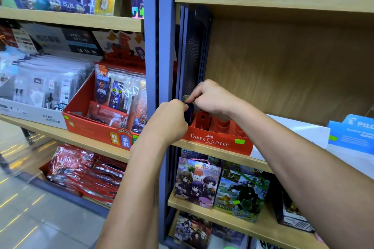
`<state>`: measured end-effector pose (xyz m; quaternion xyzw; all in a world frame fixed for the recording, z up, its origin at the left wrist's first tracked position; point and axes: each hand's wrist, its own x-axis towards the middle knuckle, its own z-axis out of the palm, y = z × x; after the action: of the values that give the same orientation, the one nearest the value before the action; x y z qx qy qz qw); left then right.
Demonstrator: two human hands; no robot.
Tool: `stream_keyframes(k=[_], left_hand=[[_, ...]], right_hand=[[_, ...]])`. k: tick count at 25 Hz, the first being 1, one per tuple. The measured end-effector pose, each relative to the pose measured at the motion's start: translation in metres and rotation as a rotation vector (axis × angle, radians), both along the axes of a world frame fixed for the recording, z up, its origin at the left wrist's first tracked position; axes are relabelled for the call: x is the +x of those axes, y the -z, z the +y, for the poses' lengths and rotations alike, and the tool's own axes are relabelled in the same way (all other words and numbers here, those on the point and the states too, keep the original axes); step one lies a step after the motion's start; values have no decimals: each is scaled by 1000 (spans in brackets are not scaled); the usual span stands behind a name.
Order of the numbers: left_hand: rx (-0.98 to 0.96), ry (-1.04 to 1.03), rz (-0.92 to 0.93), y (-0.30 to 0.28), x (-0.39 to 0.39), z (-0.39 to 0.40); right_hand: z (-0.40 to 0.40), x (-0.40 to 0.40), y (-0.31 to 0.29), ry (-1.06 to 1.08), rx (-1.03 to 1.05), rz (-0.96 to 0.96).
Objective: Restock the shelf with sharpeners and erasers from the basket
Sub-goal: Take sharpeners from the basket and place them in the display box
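Observation:
A red Faber-Castell display box [218, 142] stands at the left end of the wooden shelf [259, 162], with red sharpeners [220, 124] standing inside it. My left hand [172, 118] pinches a dark blue sharpener [189, 111] over the box's left end. Just above it, my right hand [210, 97] grips a small grey item [185, 98], mostly hidden by the fingers. The two hands nearly touch. No basket is in view.
A white box [293, 133] and a blue Pilot box [354, 133] sit to the right on the same shelf. A blue upright post [162, 46] divides the shelving. Card packs [220, 184] fill the shelf below; a red tray of packets [105, 125] is left.

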<state>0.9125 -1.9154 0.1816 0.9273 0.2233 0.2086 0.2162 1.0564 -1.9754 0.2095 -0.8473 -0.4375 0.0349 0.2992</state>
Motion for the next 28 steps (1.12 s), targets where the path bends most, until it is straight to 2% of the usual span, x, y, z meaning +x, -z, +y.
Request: stream_keyframes(k=[2, 4, 7, 9, 10, 12, 15, 18, 20, 24, 28], left_hand=[[-20, -33, -12, 3, 3, -2], [9, -60, -65, 3, 6, -5], [90, -62, -241, -5, 7, -13], [59, 39, -339, -16, 2, -27], [17, 134, -324, -19, 0, -37], [-11, 344, -132, -18, 0, -59], [-42, 586, 284, 8, 17, -90], [-166, 706, 705, 67, 44, -131], [-199, 742, 896, 126, 60, -159], [-352, 681, 1063, 251, 66, -197], [-418, 521, 1109, 349, 46, -221]], right_hand=[[-1, -2, 2, 8, 15, 16], [-8, -4, 4, -39, 11, -62], [-38, -19, 0, -75, 205, -180], [-71, -37, 3, -51, 391, -91], [-89, -45, 10, -27, 450, 3], [-126, -57, 33, 40, 451, 164], [-174, -63, 88, 124, 285, 258], [-215, -62, 160, 201, 48, 263], [-236, -57, 209, 224, -161, 298], [-265, -50, 296, 208, -443, 507], [-280, -58, 385, 141, -682, 566]])
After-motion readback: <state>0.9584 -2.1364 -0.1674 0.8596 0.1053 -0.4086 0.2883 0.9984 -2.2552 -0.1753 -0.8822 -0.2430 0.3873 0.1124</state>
